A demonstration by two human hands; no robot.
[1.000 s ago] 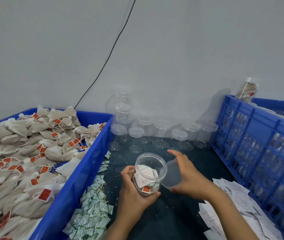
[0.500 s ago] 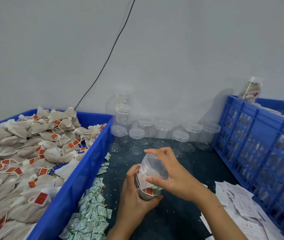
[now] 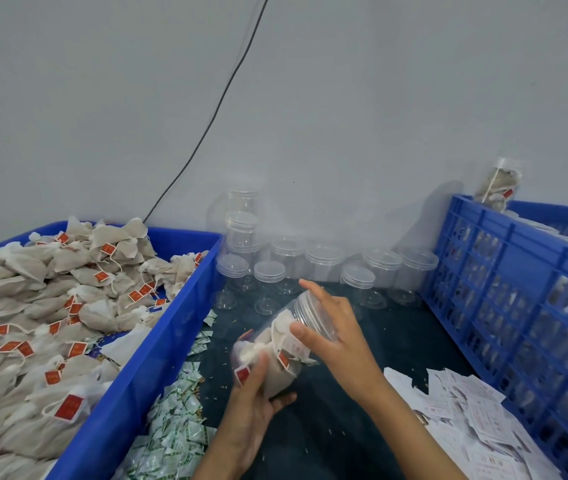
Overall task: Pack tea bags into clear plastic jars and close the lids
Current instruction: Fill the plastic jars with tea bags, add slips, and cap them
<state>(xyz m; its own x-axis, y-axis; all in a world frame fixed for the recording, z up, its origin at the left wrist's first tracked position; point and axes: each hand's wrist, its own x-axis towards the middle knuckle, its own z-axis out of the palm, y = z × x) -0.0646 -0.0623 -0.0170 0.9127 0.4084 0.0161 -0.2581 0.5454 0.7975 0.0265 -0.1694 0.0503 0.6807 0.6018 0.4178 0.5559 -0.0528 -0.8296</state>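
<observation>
A clear plastic jar (image 3: 275,344) filled with tea bags lies tilted in front of me, its mouth pointing up and to the right. My left hand (image 3: 251,407) grips its lower body from below. My right hand (image 3: 331,327) is wrapped around the clear lid (image 3: 305,311) on the jar's mouth. A large heap of loose tea bags (image 3: 50,306) with red tags fills the blue bin (image 3: 130,393) on my left. Several empty lidded jars (image 3: 324,261) stand in rows against the wall.
A tall blue crate (image 3: 518,306) stands on the right with a filled jar (image 3: 499,181) on its far rim. Green-white sachets (image 3: 175,431) lie beside the bin. White paper slips (image 3: 476,417) are piled at the lower right. A black cable runs down the wall.
The jar was upright and open with the lid held beside it. The lid went onto the mouth, and both hands have tipped the jar over toward the right.
</observation>
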